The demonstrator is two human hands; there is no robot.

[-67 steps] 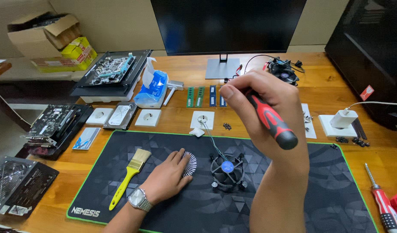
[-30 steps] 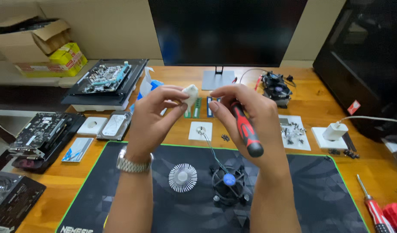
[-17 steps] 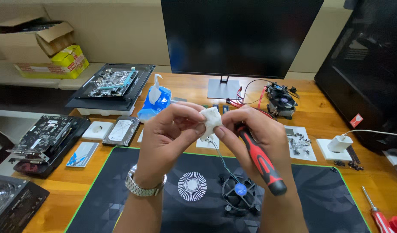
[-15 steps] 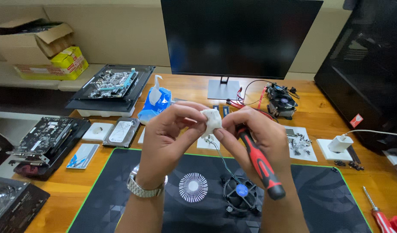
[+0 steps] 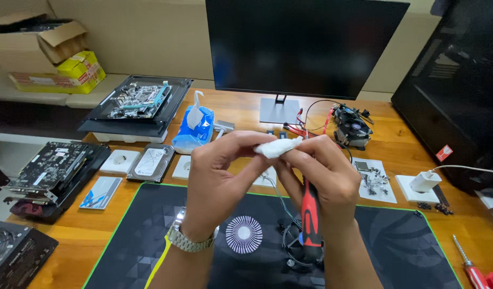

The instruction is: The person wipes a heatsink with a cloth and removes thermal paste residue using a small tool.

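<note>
Both hands meet above the black desk mat [image 5: 396,251] in the head view: the left hand [image 5: 217,171] and the right hand [image 5: 324,174] are each pinched closed on a small white wipe [image 5: 277,147], stretched between their fingertips. The right hand also clamps a red-and-black screwdriver [image 5: 311,214] against its palm, handle pointing down. A second ago the wipe was a tighter wad held higher in front of the monitor [image 5: 305,45]; now it sits lower and is pulled out flatter between the two hands, which reads as the wiping material being made ready while the tool stays tucked away. Two seconds ago the left hand lay flat on the mat; it has since come up to join the right. Below the hands, the round finned heatsink [image 5: 244,234] and the cooler fan [image 5: 294,243] lie on the mat, untouched.

Packages: a blue soft pack of wipes [image 5: 194,128] stands behind the left hand with one sheet poking up; a yellow carton [image 5: 70,72] and an open brown cardboard box [image 5: 32,43] sit far left on the ledge; a small red tag [image 5: 443,153] hangs on the black computer case [image 5: 455,91] at right
</note>
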